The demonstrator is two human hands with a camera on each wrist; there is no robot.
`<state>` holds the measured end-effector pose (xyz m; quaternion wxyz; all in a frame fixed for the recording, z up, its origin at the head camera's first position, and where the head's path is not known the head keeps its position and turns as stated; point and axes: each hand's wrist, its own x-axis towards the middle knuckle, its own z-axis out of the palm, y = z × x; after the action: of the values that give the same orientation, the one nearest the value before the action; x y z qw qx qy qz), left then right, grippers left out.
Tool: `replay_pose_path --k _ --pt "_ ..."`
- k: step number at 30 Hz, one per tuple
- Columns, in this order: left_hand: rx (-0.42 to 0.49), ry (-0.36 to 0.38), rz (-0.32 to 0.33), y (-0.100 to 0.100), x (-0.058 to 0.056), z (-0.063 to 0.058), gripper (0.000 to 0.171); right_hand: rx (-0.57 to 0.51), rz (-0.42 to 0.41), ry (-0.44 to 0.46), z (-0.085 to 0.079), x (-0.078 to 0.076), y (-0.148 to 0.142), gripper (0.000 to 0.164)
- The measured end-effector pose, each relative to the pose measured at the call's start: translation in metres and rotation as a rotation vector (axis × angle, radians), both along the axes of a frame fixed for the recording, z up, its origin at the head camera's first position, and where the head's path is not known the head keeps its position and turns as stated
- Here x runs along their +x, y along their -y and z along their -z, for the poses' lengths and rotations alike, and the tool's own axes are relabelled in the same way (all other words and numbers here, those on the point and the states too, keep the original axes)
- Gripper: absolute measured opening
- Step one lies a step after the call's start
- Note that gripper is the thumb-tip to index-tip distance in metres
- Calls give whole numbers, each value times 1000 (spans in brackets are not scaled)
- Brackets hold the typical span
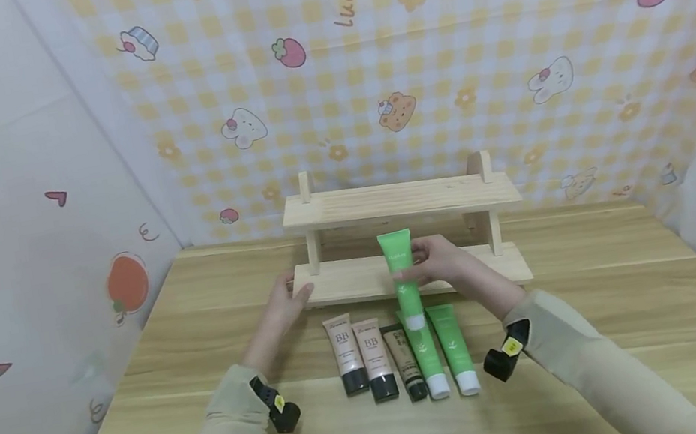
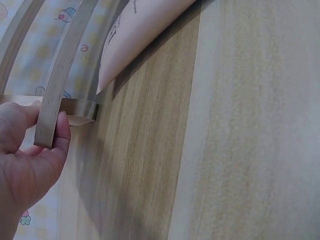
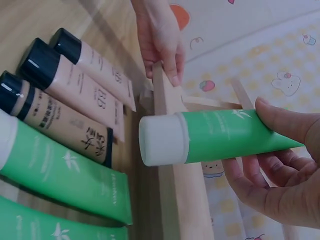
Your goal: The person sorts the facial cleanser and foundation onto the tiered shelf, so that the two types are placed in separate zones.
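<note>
My right hand (image 1: 440, 261) grips a green tube with a white cap (image 1: 403, 269) between thumb and fingers, cap end down, in front of the wooden two-tier rack (image 1: 358, 278). In the right wrist view the held tube (image 3: 220, 136) overlaps the rack's lower board. My left hand (image 1: 283, 305) holds the left end of that lower board, thumb on one face and fingers on the other, as the left wrist view shows at the board's end (image 2: 47, 120). No tubes stand on either board.
On the table before the rack lie two pink BB tubes (image 1: 345, 354) with black caps, a brown tube (image 1: 403, 360) and two more green tubes (image 1: 454, 348), side by side. A patterned cloth (image 1: 340, 81) hangs behind the rack; a white sheet (image 1: 14, 224) covers the left side.
</note>
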<state>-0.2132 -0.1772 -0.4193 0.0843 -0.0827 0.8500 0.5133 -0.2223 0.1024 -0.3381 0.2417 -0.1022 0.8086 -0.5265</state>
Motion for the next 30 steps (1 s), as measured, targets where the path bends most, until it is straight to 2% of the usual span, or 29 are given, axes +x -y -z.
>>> replay_pose_path --k 9,16,26,30 --pt "-11 -10 -6 -1 1 0 60 10 7 -53 -21 -13 19 52" --pt "-6 -4 -8 0 1 0 60 5 47 -138 -41 -27 36 48" --pt "40 -23 -9 1 0 3 58 -98 122 -128 -65 -45 55 46" --pt "39 -26 -13 0 0 4 58 -115 149 -165 -74 -53 63 48"
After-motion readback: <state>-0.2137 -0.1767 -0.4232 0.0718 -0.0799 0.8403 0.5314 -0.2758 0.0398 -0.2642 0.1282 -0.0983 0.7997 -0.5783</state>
